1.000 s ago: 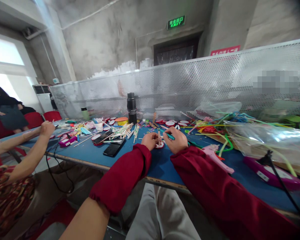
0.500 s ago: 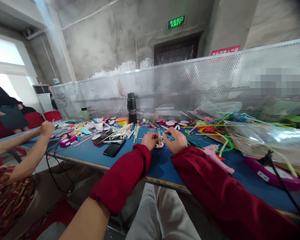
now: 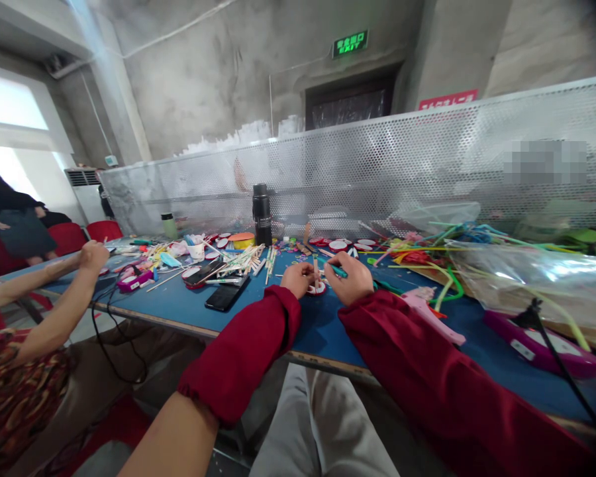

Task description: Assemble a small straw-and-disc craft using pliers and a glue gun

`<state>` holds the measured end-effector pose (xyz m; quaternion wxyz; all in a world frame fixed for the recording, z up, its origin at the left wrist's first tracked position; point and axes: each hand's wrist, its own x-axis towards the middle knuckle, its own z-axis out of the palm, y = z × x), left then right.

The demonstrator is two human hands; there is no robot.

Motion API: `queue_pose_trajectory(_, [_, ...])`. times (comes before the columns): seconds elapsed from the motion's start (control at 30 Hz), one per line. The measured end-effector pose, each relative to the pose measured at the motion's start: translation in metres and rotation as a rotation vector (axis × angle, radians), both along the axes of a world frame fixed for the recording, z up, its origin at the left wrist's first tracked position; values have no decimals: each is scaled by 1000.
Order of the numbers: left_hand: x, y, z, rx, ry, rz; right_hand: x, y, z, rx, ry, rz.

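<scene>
the left hand (image 3: 298, 280) pinches an upright wooden stick (image 3: 316, 269), its base at a red-rimmed white disc (image 3: 316, 289) on the blue table (image 3: 322, 328); the right hand (image 3: 353, 278), fingers curled, grips a teal pen-like tool (image 3: 338, 271) beside the stick.

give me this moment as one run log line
left hand: at wooden stick, grip unclear | right hand: holding teal pen-like tool | stick: upright over red-and-white disc | nearby: phone, black bottle

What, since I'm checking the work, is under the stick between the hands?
A red-rimmed white disc shows below the stick. The table directly under the disc is covered; whether stick and disc touch is unclear.
</scene>
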<state>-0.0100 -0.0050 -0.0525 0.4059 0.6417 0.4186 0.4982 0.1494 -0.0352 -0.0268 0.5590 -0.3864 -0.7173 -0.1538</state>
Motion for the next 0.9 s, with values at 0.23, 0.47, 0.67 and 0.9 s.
queue_pose_trajectory(0.23, [0,2,-1,3,9,-9,0,0,1,-13,3,-5])
queue_pose_trajectory(0.47, [0,2,-2,48,48,-16,0,0,0,-22,13,31])
queue_pose_trajectory(0.67, [-2,5,-5,73,80,9,-2,-2,0,-25,-2,33])
queue_pose_trajectory(0.9, [-2,5,-5,71,71,23,-1,-2,0,-19,-31,38])
